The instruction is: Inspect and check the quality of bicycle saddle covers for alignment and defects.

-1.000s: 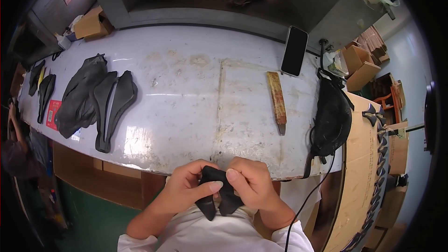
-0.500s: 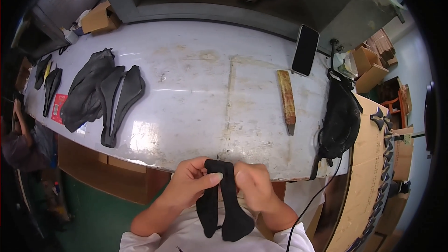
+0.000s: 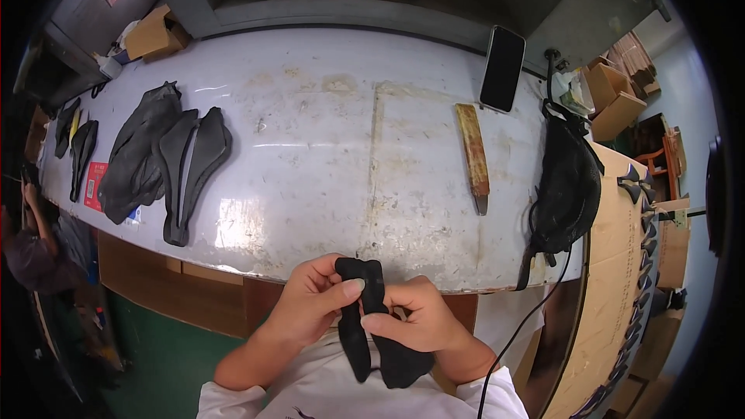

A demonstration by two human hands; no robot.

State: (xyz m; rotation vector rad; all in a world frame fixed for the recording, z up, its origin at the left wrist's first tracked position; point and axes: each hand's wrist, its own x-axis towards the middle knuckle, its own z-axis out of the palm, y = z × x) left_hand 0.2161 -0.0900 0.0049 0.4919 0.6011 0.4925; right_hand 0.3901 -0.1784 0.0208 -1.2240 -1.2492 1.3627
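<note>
Both hands pinch a black forked piece [image 3: 372, 318] just off the near edge of the white table [image 3: 326, 147] — left hand [image 3: 310, 306] and right hand [image 3: 415, 322] with thumbs pressed on its upper part — it looks light, thin and pliable, best gripped near the top where the legs join.

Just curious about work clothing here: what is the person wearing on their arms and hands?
Nothing on the hands: the left hand and right hand are bare, with no gloves, rings or watch visible. The forearms are bare too. Short white sleeves with a dark marking on the shirt front show at the lower edge.
</note>
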